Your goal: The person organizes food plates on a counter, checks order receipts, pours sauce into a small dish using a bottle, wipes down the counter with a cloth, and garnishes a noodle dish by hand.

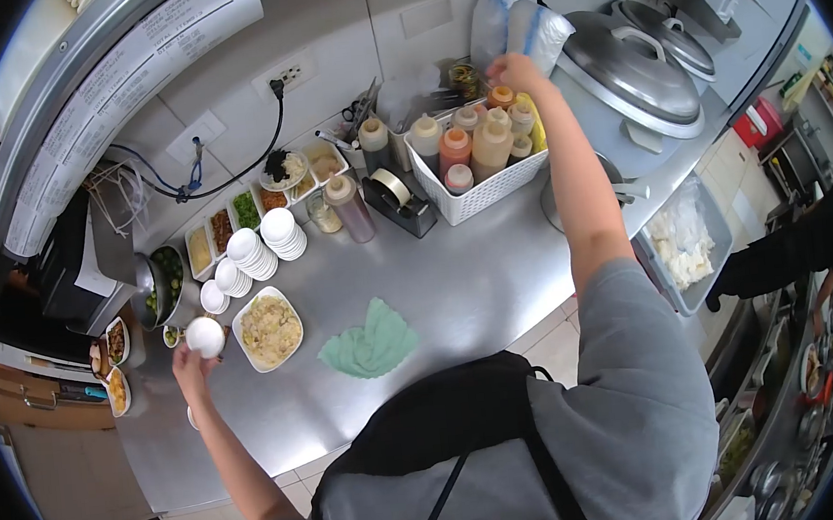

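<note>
My left hand (191, 367) is closed on a small white cup (205, 337) at the left of the steel counter. Just right of the cup stands a square white bowl (268, 329) of pale, chopped food. My right arm reaches to the back, where my right hand (516, 72) is over the rear of a white basket (451, 203) full of squeeze bottles, near a bottle with an orange top (500, 97). Whether its fingers hold anything is too small to tell. Stacks of white cups (282, 234) stand behind the bowl.
A green cloth (371, 341) lies mid-counter. Topping trays (246, 211), a tape dispenser (400, 199) and a brown sauce bottle (349, 209) line the back. Large lidded pots (631, 73) stand at the right, above a grey tub (685, 246). Another person (794, 245) is at far right.
</note>
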A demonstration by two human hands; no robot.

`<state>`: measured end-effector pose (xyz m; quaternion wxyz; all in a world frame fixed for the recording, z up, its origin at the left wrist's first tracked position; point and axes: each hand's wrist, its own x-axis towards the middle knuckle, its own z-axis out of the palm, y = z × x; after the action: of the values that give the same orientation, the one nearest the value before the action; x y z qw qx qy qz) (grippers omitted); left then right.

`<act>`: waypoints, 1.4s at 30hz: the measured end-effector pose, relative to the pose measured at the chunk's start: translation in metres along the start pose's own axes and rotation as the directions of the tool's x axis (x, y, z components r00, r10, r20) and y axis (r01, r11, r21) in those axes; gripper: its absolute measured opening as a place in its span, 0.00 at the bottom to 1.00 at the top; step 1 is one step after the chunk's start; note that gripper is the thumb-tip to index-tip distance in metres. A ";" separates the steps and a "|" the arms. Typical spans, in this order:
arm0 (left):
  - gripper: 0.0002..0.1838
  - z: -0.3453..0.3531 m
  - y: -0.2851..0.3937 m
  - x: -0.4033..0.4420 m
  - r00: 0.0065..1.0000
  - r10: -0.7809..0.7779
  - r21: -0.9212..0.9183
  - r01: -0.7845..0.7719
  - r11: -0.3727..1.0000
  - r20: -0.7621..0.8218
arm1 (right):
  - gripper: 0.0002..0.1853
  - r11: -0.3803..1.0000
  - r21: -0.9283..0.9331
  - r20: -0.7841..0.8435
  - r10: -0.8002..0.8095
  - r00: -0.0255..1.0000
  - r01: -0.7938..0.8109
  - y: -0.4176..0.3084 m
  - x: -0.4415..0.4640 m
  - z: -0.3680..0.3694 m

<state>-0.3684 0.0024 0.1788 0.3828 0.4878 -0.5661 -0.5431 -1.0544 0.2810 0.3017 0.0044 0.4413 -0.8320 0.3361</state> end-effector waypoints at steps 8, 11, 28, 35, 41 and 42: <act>0.19 0.133 -0.041 -0.128 0.869 -0.319 -0.118 0.387 0.914 0.378 | 0.13 0.799 -0.553 -0.042 0.259 0.965 -0.238 0.032 -0.017 0.013; 0.16 0.173 -0.066 -0.138 0.780 -0.380 -0.104 0.489 0.866 0.497 | 0.17 0.892 -0.434 0.037 0.155 0.987 -0.123 0.038 -0.002 0.024; 0.16 0.183 -0.095 -0.148 0.803 -0.405 -0.195 0.524 0.829 0.436 | 0.27 0.727 -0.686 0.414 0.340 0.844 0.043 0.009 0.004 0.039; 0.16 0.185 -0.095 -0.152 0.821 -0.395 -0.195 0.503 0.842 0.413 | 0.22 0.836 -0.540 0.315 0.307 0.898 -0.096 -0.037 -0.006 0.013; 0.15 0.185 -0.090 -0.153 0.818 -0.388 -0.209 0.505 0.837 0.424 | 0.35 0.859 -0.428 0.456 -0.061 0.888 0.280 -0.063 0.005 0.095; 0.16 0.184 -0.090 -0.152 0.810 -0.391 -0.208 0.514 0.833 0.437 | 0.35 0.856 -0.420 0.459 -0.085 0.884 0.301 -0.067 0.003 0.101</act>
<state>-0.4986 0.2002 0.0824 0.1976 0.4287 -0.3998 -0.7857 -0.9776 0.1961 0.2612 -0.0331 0.5717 -0.8197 0.0130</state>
